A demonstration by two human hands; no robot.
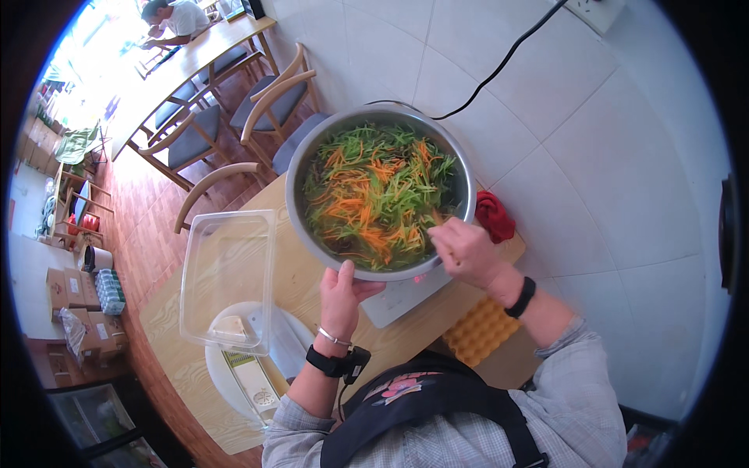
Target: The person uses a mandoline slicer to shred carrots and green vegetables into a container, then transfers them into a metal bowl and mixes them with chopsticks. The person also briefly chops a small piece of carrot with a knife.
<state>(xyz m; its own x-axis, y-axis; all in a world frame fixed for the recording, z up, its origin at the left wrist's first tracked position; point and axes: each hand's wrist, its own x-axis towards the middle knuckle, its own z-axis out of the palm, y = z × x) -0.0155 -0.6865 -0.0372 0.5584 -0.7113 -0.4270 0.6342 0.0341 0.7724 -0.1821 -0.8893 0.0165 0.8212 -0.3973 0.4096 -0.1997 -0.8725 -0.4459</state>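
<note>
A large stainless-steel bowl [296, 212] stands on a white induction cooktop [404, 301]. Shredded green and orange vegetables [380, 196] fill it, with liquid showing among the shreds. My left hand [344, 292] grips the bowl's near rim, thumb on top and fingers beneath. Over the right part of the rim, my right hand [465, 248] is closed around a thin utensil that looks like chopsticks, mostly hidden and blurred. Left of the bowl, a clear plastic tub [228, 275] partly covers a round white board [219, 374], which bears a grater [251, 380] and a cleaver [284, 345].
A red cloth [494, 216] lies right of the bowl by the tiled wall. An orange egg tray [483, 330] is below the table edge. A black cable [497, 67] runs behind the bowl. Wooden chairs [275, 111] stand beyond; a person [178, 23] sits at the far table.
</note>
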